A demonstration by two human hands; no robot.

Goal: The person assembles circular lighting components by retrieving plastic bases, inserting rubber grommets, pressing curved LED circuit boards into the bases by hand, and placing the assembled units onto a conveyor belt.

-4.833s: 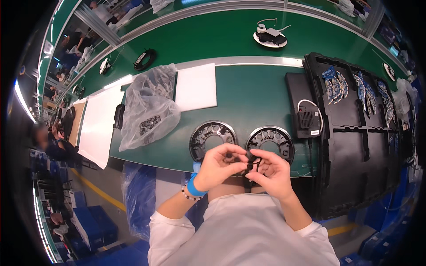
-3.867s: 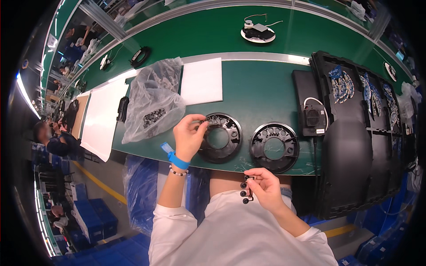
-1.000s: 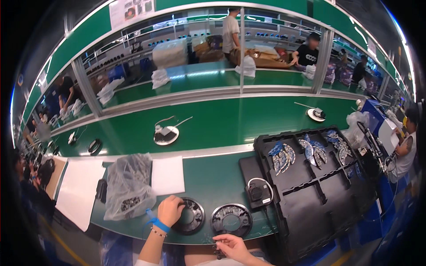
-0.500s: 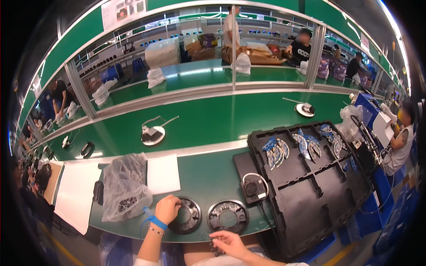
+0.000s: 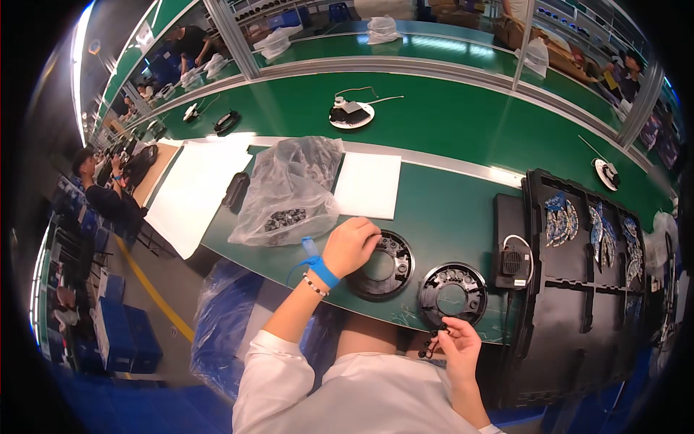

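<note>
My left hand (image 5: 350, 247), a blue strap and a beaded bracelet at its wrist, is over the upper left of a black ring-shaped housing (image 5: 403, 273). Its fingertips are pinched together on the ring's inner side, and whatever they hold is hidden. To the right lies a second black ring-shaped housing (image 5: 473, 298) with round recesses and small fittings inside. Just in front of its near rim, my right hand (image 5: 461, 346) is closed on a small cluster of black parts (image 5: 434, 343), which hangs from the fingers at the table edge.
A clear plastic bag (image 5: 289, 188) of small black pieces lies behind my left hand, beside white sheets (image 5: 369, 184). At right stand a small black fan-like device (image 5: 514, 265) and a large black tray (image 5: 578, 333) with blue-and-silver circuit boards. White round units (image 5: 352, 116) sit on the green belt.
The view has swung left and downward, so the bench appears shifted right and higher. Both hands stay at their same rings, the left still pinched, the right still holding the black parts.
</note>
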